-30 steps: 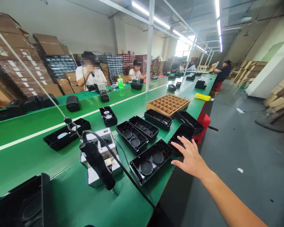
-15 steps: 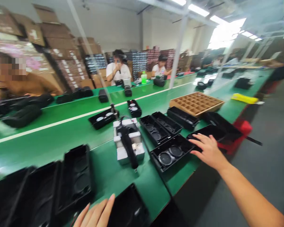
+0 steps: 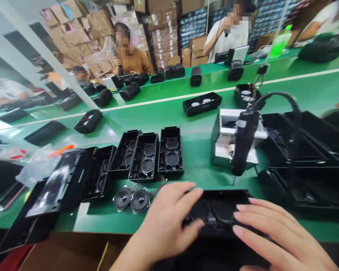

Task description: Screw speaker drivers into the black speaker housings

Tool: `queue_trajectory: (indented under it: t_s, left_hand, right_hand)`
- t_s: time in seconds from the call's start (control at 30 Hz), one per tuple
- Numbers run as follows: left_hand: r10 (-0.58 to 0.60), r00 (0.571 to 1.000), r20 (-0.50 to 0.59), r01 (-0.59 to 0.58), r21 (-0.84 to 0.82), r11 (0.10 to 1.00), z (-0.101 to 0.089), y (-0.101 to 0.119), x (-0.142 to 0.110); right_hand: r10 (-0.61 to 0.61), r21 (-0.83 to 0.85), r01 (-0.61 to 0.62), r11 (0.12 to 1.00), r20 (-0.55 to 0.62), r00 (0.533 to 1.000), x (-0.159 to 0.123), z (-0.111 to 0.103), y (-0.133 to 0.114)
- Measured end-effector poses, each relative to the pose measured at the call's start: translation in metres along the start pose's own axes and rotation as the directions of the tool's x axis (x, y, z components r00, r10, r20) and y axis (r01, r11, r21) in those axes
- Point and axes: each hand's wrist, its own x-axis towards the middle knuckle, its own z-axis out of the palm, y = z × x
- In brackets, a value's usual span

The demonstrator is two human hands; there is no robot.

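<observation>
A black speaker housing (image 3: 222,195) with two round openings lies at the table's front edge. My left hand (image 3: 169,218) has its thumb and fingers closed around the housing's left end. Over the right end, my right hand (image 3: 277,235) reaches with long, slightly spread fingers; whether they press on it I cannot tell. Two loose round speakers (image 3: 132,199) with red wires lie left of my left hand. Behind the housing, a black handheld electric screwdriver (image 3: 244,139) hangs tip down in front of a white-lined box (image 3: 223,150).
Several open black housings (image 3: 145,156) stand in a row left of centre. More dark housings (image 3: 322,188) fill the right side. Clear plastic bags (image 3: 39,162) lie at far left, above a cardboard box (image 3: 67,252). Co-workers (image 3: 132,56) sit across the green table (image 3: 158,113).
The view has swung to the left. My right hand has come from the housings at the right to this housing's right end; my left hand has closed on its left end.
</observation>
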Motion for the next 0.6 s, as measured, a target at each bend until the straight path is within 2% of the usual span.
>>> queue_trajectory:
  t_s: [0.03,0.07,0.13,0.2,0.3,0.4,0.5,0.57,0.6]
  left_hand:
    - [-0.093,0.991,-0.095,0.099,0.067,0.993,-0.006,-0.01,-0.018]
    - [-0.18,0.974,-0.14,0.198,0.13,0.971,-0.012,-0.021,-0.035]
    - [-0.324,0.939,-0.115,0.343,0.233,0.91,-0.019,-0.039,-0.062]
    - [-0.415,0.908,-0.055,0.413,0.28,0.867,-0.02,-0.052,-0.076]
    - [-0.446,0.894,-0.037,0.441,0.239,0.865,-0.016,-0.06,-0.077]
    - [-0.464,0.881,-0.089,0.473,0.131,0.872,-0.02,-0.061,-0.076]
    - [-0.5,0.842,-0.201,0.509,-0.011,0.861,-0.032,-0.055,-0.082]
    - [-0.544,0.794,-0.272,0.486,-0.255,0.836,-0.039,-0.045,-0.083]
    - [-0.574,0.769,-0.281,0.441,-0.415,0.796,-0.039,-0.038,-0.081]
  right_hand:
    - [-0.059,0.017,0.059,0.998,-0.01,0.998,0.02,0.008,-0.003]
    - [-0.101,0.025,0.101,0.995,-0.005,0.995,0.037,0.012,-0.005]
    - [-0.121,0.052,0.12,0.991,0.011,0.993,0.061,0.016,-0.006]
    - [-0.103,0.094,0.098,0.991,0.057,0.993,0.075,0.017,-0.008]
    - [-0.079,0.165,0.067,0.984,0.064,0.995,0.086,0.025,-0.015]
    - [-0.032,0.253,0.032,0.967,-0.005,0.999,0.089,0.039,-0.023]
    - [0.095,0.29,-0.065,0.955,-0.09,0.991,0.088,0.047,-0.031]
    - [0.197,0.288,-0.161,0.944,-0.103,0.975,0.093,0.047,-0.039]
    - [0.246,0.296,-0.21,0.932,-0.09,0.965,0.097,0.047,-0.043]
